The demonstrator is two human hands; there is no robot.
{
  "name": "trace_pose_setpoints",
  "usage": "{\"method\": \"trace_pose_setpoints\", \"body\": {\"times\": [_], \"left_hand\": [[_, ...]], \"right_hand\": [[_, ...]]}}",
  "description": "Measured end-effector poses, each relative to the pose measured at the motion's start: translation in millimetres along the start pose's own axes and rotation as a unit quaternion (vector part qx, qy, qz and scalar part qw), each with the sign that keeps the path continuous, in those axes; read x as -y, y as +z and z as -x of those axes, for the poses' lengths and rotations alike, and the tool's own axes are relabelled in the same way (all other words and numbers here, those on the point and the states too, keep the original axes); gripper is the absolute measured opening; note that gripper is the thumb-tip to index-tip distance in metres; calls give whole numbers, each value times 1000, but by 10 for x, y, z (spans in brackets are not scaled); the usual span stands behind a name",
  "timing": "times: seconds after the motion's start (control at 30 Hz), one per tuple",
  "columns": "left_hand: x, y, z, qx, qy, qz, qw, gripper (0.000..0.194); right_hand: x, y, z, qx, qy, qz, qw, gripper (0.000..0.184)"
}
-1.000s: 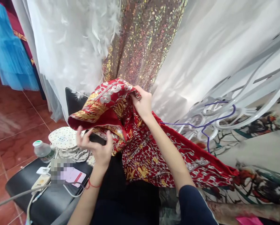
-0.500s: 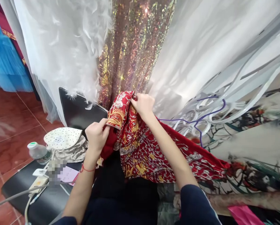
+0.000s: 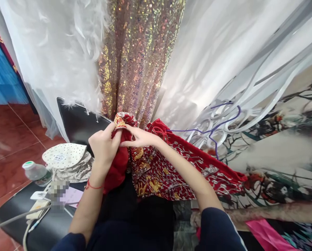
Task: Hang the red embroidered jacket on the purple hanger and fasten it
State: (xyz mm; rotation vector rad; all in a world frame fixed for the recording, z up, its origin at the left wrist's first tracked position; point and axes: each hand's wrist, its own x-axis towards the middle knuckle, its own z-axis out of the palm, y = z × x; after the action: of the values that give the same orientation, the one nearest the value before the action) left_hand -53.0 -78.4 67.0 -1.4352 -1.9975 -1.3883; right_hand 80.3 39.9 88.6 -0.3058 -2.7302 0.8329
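Note:
A red garment (image 3: 156,181) with gold and silver embroidery lies across my lap and stretches off to the right. My left hand (image 3: 103,143) is closed on its rolled edge, thumb and fingers pinching the cloth. Right beside it, my right hand (image 3: 139,136) has thumb and fingers around the same bunched part, its fingertips partly hidden by cloth and the left hand. Plain red cloth (image 3: 119,170) hangs below the left hand. A red cord tie (image 3: 160,131) shows on the garment near the right wrist.
A black chair (image 3: 17,218) at left carries patterned white cloth items (image 3: 64,157), a bottle (image 3: 37,173), a power strip (image 3: 39,211) and cables. Behind hang a sequined dress (image 3: 142,62) and white feathered clothing (image 3: 54,52). White hangers (image 3: 271,115) and a purple hanger (image 3: 210,131) are at right.
My right hand has come down and left, from the top fold to beside my left hand. The embroidered fold has dropped, and more plain red cloth shows below. The view has shifted slightly right.

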Motion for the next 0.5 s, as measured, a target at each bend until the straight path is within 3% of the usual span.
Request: {"method": "trace_pose_setpoints", "body": {"times": [0.1,0.23,0.4,0.5], "left_hand": [[17,-85,-11,6,1,-4,1000,24],[71,-188,-41,38,-9,-1,999,20],[259,-135,126,99,-32,53,993,34],[399,3,386,156,-18,33,987,45]], "right_hand": [[-116,-93,-76,-28,10,0,1000,38],[-128,-291,-83,-93,24,-34,995,39],[103,-486,48,-294,67,-47,952,13],[94,-647,79,-409,71,-20,909,11]]}}
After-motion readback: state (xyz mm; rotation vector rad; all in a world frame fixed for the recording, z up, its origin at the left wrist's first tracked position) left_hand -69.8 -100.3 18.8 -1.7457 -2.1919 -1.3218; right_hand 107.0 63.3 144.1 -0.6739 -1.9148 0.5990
